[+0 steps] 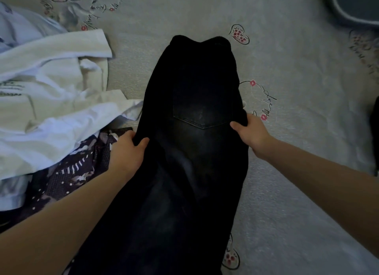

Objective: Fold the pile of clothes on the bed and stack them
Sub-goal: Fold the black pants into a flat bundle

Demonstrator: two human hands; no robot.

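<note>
Black jeans [190, 151] laid lengthwise on bedsheet [297, 131], long axis running straight away from body, back pocket [202, 110] facing up. Left hand [128, 149] and right hand [251, 131] pinching opposite side edges level with pocket, equally near. Unfolded white shirts [47, 102] heaped just left.
</note>
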